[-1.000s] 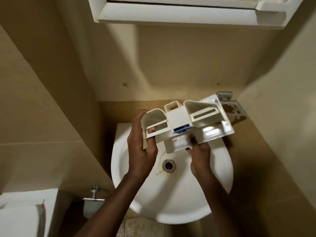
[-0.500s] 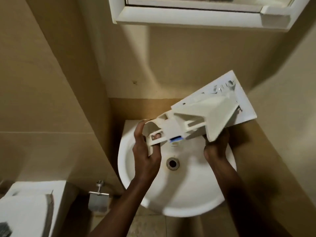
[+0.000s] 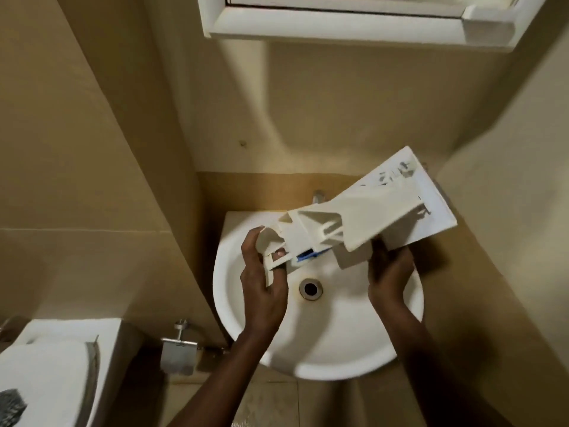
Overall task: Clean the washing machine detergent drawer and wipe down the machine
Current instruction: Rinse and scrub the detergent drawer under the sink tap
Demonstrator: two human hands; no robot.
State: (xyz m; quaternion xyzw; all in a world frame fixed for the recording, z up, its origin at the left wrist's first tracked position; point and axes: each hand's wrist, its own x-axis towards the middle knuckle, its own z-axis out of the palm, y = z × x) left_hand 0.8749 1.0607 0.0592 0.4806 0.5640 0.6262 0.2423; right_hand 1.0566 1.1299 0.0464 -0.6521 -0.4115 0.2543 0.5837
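Centrally, above the round white ceramic basin (image 3: 323,365), left hand (image 3: 261,288) and right hand (image 3: 389,275) are gripping the tilted white plastic detergent drawer (image 3: 369,211), fingers (image 3: 250,245) curling round it.

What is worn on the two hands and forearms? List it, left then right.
Left hand: bare, with no glove, ring or watch visible. Right hand: the same, nothing worn. Left forearm and right forearm: both uncovered, no sleeve showing up to the frame's lower edge. No bands or markings can be seen.
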